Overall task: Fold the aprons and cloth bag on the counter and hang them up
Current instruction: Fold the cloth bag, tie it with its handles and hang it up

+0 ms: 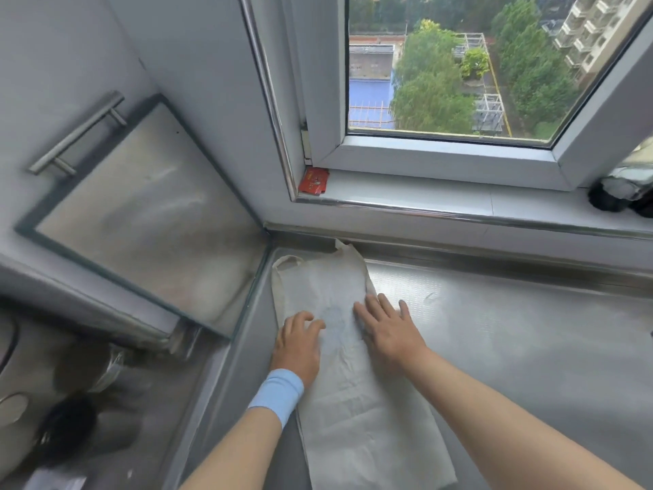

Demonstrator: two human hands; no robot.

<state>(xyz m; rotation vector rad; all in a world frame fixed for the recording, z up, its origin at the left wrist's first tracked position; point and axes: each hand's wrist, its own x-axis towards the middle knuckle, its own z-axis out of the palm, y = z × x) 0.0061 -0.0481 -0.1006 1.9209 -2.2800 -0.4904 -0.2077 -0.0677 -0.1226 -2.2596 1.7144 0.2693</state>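
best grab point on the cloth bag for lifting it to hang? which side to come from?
Judging from its pose, the handle loops at the far end. The bag lies flat on the counter, pressed down by the left hand and right hand, so the body gives no edge. The loops stand open towards the window; reach forward and hook them from above.

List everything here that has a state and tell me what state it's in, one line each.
cloth bag: folded into a long strip, flat on the counter, handles at the far end.
left hand: on the bag, fingers curled, holding nothing.
right hand: flat on the bag, fingers spread.
window: appears shut.
red packet: lying in the sill corner.
counter: steel, bare beside the bag.
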